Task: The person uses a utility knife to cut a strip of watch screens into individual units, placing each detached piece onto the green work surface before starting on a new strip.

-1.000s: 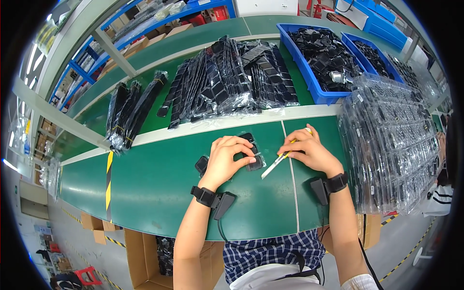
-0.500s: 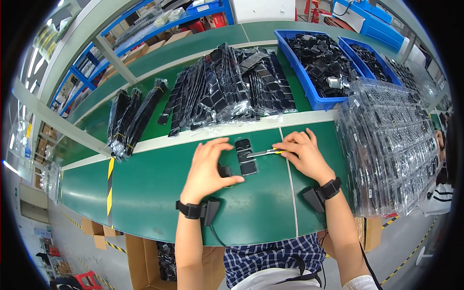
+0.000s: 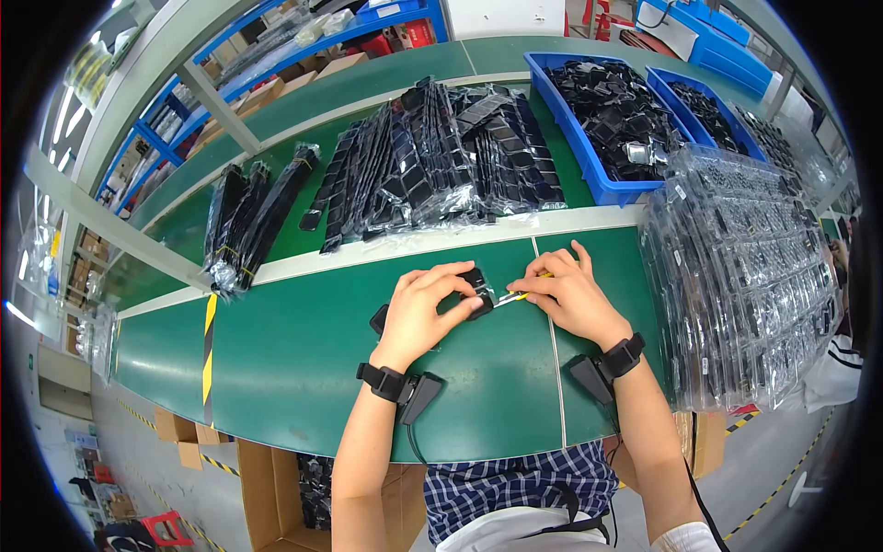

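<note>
My left hand (image 3: 421, 308) is closed on a short strip of black square pieces in clear film (image 3: 480, 305), pinched between thumb and fingers just above the green bench. A yellow utility knife (image 3: 522, 295) is in my right hand (image 3: 575, 299), its fingers closed round the handle. The bare blade slants down and left, its tip close to the strip's lower right side; I cannot tell if they touch. Another black square piece (image 3: 378, 319) lies on the bench left of my left hand, partly hidden by it.
Behind a pale rail (image 3: 386, 244) lies a pile of black film-wrapped strips (image 3: 414, 170), with bundled strips (image 3: 267, 216) to its left. A blue bin (image 3: 589, 152) of loose black pieces stands far right. Stacked clear plastic trays (image 3: 740, 285) rise beside my right arm.
My left hand has moved right and taken hold of the strip that lay flat on the bench. The knife has drawn off the strip's middle, its blade now tilted lower.
</note>
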`<control>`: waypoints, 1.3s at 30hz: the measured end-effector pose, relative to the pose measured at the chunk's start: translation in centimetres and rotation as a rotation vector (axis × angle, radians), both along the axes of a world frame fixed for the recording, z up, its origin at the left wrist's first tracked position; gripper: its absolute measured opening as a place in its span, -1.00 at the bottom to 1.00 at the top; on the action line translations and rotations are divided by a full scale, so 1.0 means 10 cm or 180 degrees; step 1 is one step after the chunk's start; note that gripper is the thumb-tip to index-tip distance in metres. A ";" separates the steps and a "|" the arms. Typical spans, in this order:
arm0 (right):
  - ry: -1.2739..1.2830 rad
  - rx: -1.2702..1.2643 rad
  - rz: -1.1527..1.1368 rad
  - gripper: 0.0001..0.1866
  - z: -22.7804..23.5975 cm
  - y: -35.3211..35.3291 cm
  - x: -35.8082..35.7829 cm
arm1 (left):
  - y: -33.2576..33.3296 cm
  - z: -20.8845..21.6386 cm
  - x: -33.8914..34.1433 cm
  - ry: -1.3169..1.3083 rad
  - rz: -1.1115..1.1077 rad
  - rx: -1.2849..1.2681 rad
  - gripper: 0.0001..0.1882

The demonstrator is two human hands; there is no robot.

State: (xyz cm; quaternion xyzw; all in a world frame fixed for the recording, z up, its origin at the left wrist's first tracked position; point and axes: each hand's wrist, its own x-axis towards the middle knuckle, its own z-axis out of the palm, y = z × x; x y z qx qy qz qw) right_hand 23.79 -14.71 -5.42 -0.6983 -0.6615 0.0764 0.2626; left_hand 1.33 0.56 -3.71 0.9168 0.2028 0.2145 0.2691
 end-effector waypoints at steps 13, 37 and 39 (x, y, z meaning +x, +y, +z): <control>0.0116 -0.0087 0.0135 -0.74 -0.07 0.08 -0.08 | 0.06 -0.20 0.07 -0.0204 0.0053 0.0030 -0.83; -0.0017 0.0144 -0.0430 -0.70 0.00 -0.05 0.10 | 0.16 0.03 -0.28 -0.0052 0.0622 0.0029 -0.62; -0.0158 0.0230 -0.0441 -0.69 -0.04 -0.02 0.06 | 0.05 0.15 -0.18 0.0234 0.0364 0.0203 -0.37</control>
